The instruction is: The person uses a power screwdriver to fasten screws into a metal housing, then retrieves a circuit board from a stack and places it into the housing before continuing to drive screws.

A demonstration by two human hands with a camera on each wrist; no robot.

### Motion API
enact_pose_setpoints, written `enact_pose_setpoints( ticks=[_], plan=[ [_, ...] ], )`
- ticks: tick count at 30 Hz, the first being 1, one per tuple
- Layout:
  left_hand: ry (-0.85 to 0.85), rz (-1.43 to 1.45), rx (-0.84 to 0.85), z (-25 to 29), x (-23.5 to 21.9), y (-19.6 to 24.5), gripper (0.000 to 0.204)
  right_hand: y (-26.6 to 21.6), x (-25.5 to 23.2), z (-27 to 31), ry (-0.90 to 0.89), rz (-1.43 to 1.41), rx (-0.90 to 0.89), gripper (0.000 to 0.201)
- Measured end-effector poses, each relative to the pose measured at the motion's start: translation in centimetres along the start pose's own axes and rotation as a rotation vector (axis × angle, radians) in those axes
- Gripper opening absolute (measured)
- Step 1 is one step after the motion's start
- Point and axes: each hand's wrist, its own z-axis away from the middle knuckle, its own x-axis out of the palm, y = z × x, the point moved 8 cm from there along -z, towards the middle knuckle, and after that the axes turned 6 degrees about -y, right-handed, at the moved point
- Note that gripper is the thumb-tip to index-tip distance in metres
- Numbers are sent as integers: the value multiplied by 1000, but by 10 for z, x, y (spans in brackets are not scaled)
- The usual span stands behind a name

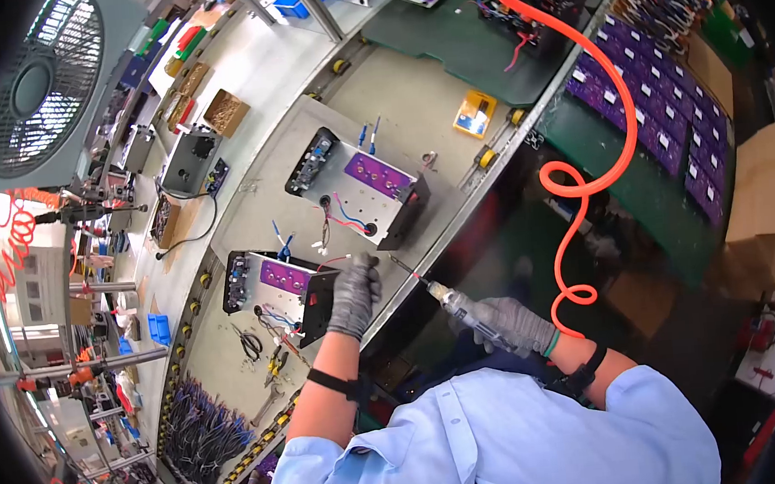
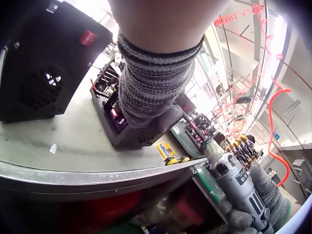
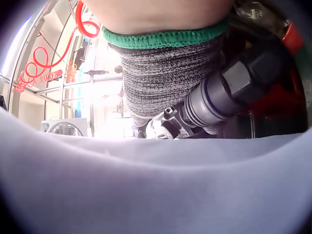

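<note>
My right hand (image 1: 520, 324), in a grey knit glove, grips a grey and clear-bodied power screwdriver (image 1: 467, 308). Its long thin bit points up and left, toward the bench edge. In the left wrist view the driver's barrel (image 2: 239, 183) shows beyond the bench. My left hand (image 1: 354, 297), gloved too, is held with curled fingers beside the black side of the nearer metal case (image 1: 320, 304); what its fingers may enclose is hidden. Just beyond it lies a second open case (image 1: 401, 214) with a purple panel (image 1: 380, 175), loose wires and a black socket strip (image 1: 311, 161).
An orange coiled air hose (image 1: 615, 69) hangs down on the right to my right wrist. Pliers (image 1: 277, 364), cutters (image 1: 248, 344) and a bundle of wires (image 1: 203, 425) lie on the left of the bench. A yellow box (image 1: 475, 113) sits near the roller edge. Purple panels (image 1: 649, 94) stand at right.
</note>
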Motion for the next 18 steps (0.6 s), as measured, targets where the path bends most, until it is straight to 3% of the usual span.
enact_pose_setpoints(
  ticks=[2, 4, 8, 15, 17, 18],
  plan=[
    [39, -6, 13, -22, -2, 6, 54, 13, -6, -10, 25, 16, -28, 71],
    [112, -314, 133, -33, 10, 30, 55, 21, -9, -21, 24, -5, -52, 71],
    [26, -263, 236, -55, 9, 17, 53, 8, -7, -24, 22, -20, -73, 72],
    [29, -273, 177, -41, 8, 14, 52, -9, -4, -5, 37, 100, -27, 73],
    [3, -96, 197, -30, -1, 0, 52, -10, -2, 4, 35, 110, -8, 74],
    [-13, -14, 119, -22, -4, -10, 54, -11, 1, 8, 17, 96, -10, 74]
  ],
)
